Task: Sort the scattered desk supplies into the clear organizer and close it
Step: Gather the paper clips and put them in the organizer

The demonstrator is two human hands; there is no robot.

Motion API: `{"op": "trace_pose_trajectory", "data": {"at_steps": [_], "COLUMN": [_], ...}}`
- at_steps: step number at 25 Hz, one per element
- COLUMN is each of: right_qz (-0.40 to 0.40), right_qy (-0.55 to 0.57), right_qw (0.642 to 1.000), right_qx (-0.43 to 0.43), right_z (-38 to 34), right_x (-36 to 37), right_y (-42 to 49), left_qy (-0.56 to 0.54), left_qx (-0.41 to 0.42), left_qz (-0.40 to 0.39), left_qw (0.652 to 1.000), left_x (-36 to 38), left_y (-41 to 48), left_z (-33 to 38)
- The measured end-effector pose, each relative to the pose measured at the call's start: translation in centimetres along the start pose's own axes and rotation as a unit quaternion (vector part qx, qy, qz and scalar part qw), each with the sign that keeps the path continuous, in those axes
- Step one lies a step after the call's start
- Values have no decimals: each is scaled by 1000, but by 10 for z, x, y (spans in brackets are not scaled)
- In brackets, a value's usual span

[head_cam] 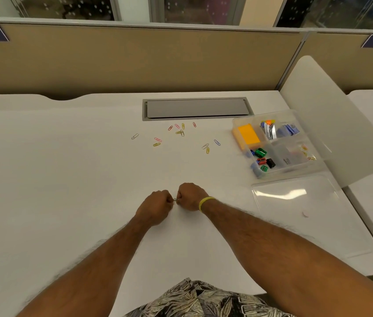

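Observation:
My left hand [158, 205] and my right hand [189, 196] meet above the white desk [66, 179], both curled and pinching a small paper clip [175, 199] between them. Several coloured paper clips [181, 132] lie scattered farther back on the desk. The clear organizer [295, 169] stands open at the right, holding orange sticky notes [248, 135], small binder clips [261, 156], staples and a few paper clips. Its clear lid [295, 197] lies flat on the desk just in front of it.
A grey cable hatch [197, 108] is set into the desk behind the clips. A tan partition [135, 60] runs along the back. A white side panel [332, 124] rises right of the organizer. A small scrap [305, 214] lies near the lid.

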State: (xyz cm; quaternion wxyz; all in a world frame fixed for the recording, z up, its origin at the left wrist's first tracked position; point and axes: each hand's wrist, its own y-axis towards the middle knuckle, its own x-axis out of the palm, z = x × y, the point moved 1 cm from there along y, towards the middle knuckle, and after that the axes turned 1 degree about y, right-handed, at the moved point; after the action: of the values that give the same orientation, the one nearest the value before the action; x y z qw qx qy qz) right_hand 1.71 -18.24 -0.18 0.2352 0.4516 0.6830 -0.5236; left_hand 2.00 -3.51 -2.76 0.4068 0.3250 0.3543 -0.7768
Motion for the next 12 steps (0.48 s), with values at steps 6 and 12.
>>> {"op": "trace_pose_trajectory", "data": {"at_steps": [6, 12], "right_qz": [31, 64], "right_qy": [157, 347], "right_qw": [987, 936], "right_qx": [-34, 3], "right_z": [15, 27], "right_x": [4, 14], "right_y": [-3, -11], "left_qy": [-74, -17], "left_qx": [-42, -88], "left_qz": [61, 6], "left_qw": [995, 996], "left_x": [-19, -11], "left_y": [-4, -10], "left_z": [-20, -7]}}
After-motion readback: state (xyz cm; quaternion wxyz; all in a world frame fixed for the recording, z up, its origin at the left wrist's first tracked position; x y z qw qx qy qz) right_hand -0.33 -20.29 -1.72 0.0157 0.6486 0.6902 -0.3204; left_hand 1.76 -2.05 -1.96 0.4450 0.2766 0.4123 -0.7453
